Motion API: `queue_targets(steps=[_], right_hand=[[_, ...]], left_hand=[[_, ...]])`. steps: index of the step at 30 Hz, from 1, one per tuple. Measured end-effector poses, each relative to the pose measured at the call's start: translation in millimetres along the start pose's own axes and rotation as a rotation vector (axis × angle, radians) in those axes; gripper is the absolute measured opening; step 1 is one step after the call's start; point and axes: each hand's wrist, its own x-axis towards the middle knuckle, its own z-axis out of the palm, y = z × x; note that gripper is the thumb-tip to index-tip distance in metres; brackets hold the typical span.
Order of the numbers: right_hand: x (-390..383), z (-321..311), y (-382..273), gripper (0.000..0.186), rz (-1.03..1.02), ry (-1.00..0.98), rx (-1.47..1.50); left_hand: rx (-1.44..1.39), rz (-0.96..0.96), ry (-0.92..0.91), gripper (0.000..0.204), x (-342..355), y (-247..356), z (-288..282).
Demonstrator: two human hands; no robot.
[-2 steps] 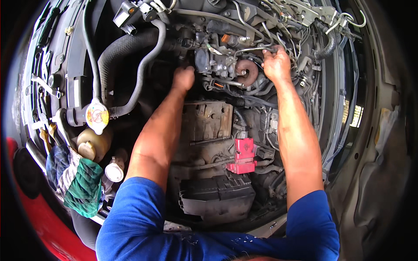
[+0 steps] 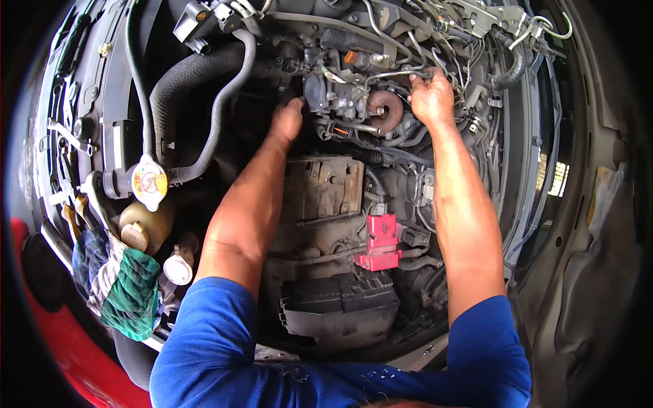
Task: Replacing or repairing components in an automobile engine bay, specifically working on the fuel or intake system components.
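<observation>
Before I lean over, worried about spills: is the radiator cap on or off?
On: the cap sits in place beside a hose, no open neck showing; tightness, cannot tell.

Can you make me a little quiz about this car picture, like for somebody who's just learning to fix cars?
1. Which is closest to the right hand?
A) the green cloth
B) the thin metal pipe
C) the black box

2. True or false: in the picture, the red cover is farther right than the left hand.

3. Fill in the blank: the person's sleeves are the colour ____.

Key: 1. B, the thin metal pipe, right by the fingers. 2. True. 3. Blue.
</observation>
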Motion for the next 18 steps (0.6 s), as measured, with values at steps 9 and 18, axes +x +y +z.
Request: queue_targets(steps=[9, 18], right_hand=[[1.3, 7.2, -0.2, 0.023, -0.144, 0.055, -0.089], [-25.3, 10.0, -23.5, 0.044, 0.025, -0.033, 0.036]], left_hand=[[-1.171, -0.235, 0.125, 0.084, 14.1, 15.2, 5.2], [-0.744, -0.373, 0.299, 0.076, -15.4, 24.3, -26.2]])
